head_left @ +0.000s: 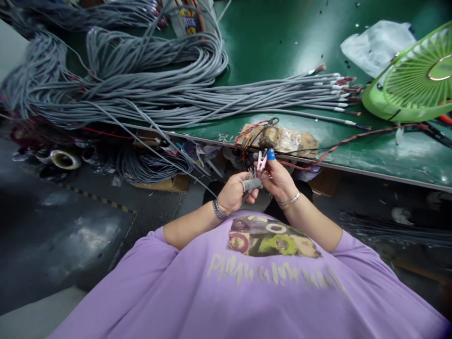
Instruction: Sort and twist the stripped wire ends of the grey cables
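Note:
My left hand is closed round the end of a grey cable. Thin coloured wires fan out from that end, between both hands. My right hand is at the wires, its fingers curled against them and partly hidden. A blue cover sits on its raised thumb. Close beside this thumb is a pink clip, just above the wires; whether the thumb touches it I cannot tell. Behind the clip, a taped cardboard piece with red and black leads lies along the bench edge.
Long bundles of grey cables cover the left of the green bench, their stripped ends pointing right. A green fan and a plastic bag are at the right. Coiled cable sits below the bench edge.

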Action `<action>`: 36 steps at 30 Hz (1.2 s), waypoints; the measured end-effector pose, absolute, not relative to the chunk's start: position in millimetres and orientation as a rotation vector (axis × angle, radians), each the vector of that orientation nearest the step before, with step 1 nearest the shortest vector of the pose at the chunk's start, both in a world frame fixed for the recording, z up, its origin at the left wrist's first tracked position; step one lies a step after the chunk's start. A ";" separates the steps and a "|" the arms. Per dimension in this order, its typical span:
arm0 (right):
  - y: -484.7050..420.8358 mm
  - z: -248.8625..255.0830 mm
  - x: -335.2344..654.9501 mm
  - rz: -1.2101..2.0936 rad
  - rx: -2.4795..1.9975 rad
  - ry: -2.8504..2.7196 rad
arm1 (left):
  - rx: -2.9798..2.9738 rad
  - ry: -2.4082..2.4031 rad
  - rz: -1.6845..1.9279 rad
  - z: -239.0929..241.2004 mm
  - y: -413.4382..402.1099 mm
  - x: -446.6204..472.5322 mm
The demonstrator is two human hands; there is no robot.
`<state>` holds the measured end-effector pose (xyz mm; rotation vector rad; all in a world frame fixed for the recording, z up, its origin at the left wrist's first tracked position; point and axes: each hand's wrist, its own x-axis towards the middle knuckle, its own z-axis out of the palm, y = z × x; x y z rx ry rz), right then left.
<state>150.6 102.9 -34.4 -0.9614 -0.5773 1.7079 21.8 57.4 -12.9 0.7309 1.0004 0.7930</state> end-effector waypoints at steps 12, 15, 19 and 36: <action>94.9 -38.9 161.5 1.938 -0.848 -0.583 | 0.769 0.997 0.813 -14.2 43.3 16.6; 93.6 -37.1 164.3 1.942 -0.828 -0.572 | 0.794 1.005 0.854 -12.8 39.0 18.8; 93.5 -37.3 167.1 1.889 -0.821 -0.545 | 0.770 1.023 0.893 -9.6 41.0 24.6; 102.6 -44.3 154.9 1.961 -0.733 -0.374 | 0.676 1.017 0.938 -18.2 46.9 31.9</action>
